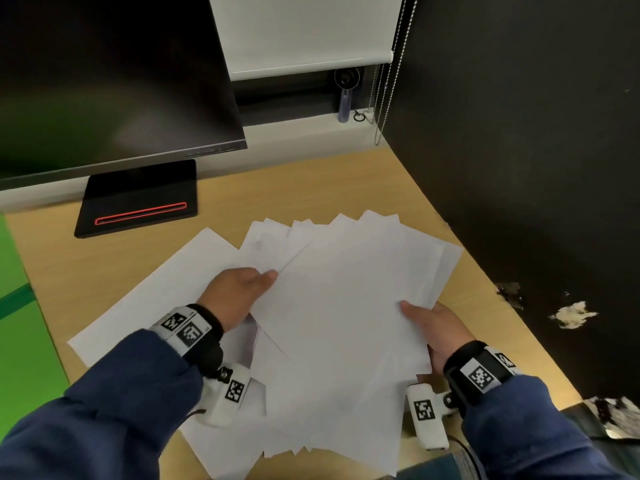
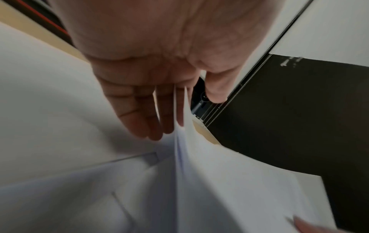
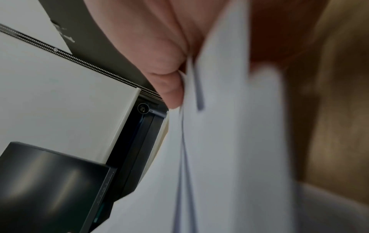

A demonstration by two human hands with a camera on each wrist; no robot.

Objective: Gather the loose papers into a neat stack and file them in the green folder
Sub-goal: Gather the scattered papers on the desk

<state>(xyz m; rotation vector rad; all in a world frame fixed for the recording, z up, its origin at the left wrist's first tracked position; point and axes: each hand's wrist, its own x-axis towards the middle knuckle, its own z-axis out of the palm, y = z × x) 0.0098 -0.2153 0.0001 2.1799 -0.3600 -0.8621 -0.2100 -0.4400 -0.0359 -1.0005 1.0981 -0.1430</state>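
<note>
A fanned bundle of white papers (image 1: 339,306) is lifted slightly over the wooden desk (image 1: 381,181) in the head view. My left hand (image 1: 242,289) grips its left edge, thumb on top. In the left wrist view its fingers (image 2: 143,113) run under the sheets (image 2: 229,181). My right hand (image 1: 429,323) pinches the right edge; its thumb (image 3: 169,88) presses on the papers (image 3: 229,141), with the fingers hidden behind. More sheets (image 1: 156,299) lie flat under and left of the bundle. The green folder (image 1: 20,323) lies at the desk's left edge.
A black monitor (image 1: 104,81) hangs over the back left, its flat stand base (image 1: 138,199) just beyond the papers. A black wall (image 1: 519,133) with chipped paint bounds the right side. Blind cords (image 1: 381,98) hang in the back corner.
</note>
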